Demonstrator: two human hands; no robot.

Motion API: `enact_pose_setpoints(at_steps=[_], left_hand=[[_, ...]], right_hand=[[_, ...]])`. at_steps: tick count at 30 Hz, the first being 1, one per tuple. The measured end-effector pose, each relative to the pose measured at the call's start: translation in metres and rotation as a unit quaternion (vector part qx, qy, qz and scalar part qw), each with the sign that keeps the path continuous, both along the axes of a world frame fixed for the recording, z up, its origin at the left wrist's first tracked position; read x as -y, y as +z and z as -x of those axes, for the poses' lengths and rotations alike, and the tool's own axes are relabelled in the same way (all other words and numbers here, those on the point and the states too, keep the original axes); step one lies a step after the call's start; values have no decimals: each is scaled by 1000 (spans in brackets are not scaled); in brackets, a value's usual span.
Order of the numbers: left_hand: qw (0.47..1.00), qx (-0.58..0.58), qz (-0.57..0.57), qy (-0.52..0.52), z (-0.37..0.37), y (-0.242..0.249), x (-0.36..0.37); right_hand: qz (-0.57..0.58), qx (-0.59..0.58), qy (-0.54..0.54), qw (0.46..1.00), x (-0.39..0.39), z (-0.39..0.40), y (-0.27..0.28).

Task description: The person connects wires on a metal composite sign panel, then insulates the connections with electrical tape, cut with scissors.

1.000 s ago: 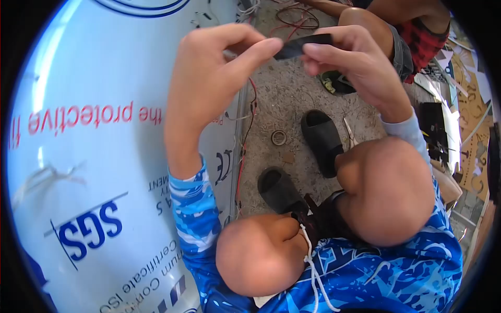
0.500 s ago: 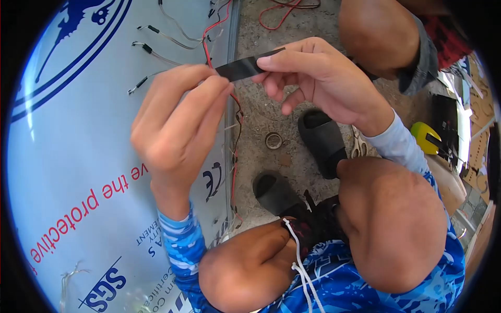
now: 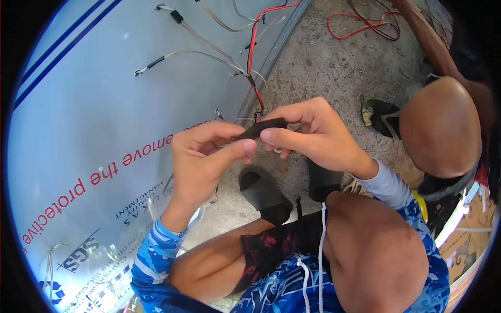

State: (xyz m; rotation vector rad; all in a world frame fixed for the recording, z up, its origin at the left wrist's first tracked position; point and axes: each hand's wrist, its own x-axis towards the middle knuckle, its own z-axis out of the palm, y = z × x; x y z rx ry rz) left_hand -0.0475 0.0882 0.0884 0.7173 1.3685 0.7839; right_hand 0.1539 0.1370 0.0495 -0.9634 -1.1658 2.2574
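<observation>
Head view: black strip pinched between both hands beside the wired panel

The left grip (image 3: 204, 159) and the right grip (image 3: 315, 135) were both closed on one short black strip (image 3: 267, 124), thumb against fingers at either end. The strip lay directly between them, slanting up from the left fingertips to the right ones.

Half a second earlier it had looked broad and flat, with the back of the left hand showing; now it appeared narrower and darker, and the left thumb had come into view. Whether it had been folded or merely turned could not be told. Both hands also sat lower in the view.

Just beyond the grip ran the red-and-black wire (image 3: 252, 49), reaching down almost to the strip; contact was unclear. Farther out to the left, thin leads with dark sleeves (image 3: 155, 62) lay over the film-covered panel (image 3: 104, 120), whose printed side spread left of the left grip. Below the hands were a dark slipper (image 3: 263, 194) and the concrete floor (image 3: 313, 68). Well to the right of the right grip was another person's knee (image 3: 440, 128), now more fully seen than before.
</observation>
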Motion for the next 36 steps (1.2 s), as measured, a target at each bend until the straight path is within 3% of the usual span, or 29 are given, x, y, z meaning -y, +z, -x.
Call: enact_pose_setpoints(at_steps=[3,5,7,9,11,13,19,21,27,31,33,36], left_hand=[[999,-14,-1,48,-3,-12,8],[983,70,-83,146,-10,-24,16],[974,80,-127,168,-5,-36,26],[950,66,-176,248,-4,-49,30],[935,81,-181,294,-6,-73,32],[909,181,-218,307,-7,-99,25],[852,302,-277,326,-28,-129,1],[843,335,-284,311,-26,-131,1],[824,381,-277,316,-25,-126,-1],[829,371,-279,314,-28,-124,-1],[834,354,-280,317,-29,-124,-2],[848,308,-289,320,-32,-123,-6]], right_hand=[[-1,10,21,1000,-2,0,-10],[-65,46,-57,995,-2,-2,-20],[-11,58,-77,995,-13,-8,-36],[-111,69,-196,972,-22,-4,-62],[-117,57,-161,978,-30,10,-78],[-131,42,-126,982,-38,23,-86],[-22,-79,-19,996,-58,28,-106],[57,-186,87,977,-69,27,-112],[152,-301,231,913,-97,24,-139],[261,-368,206,868,-93,37,-147],[197,-296,162,920,-87,36,-138],[171,-255,142,941,-83,37,-121]])
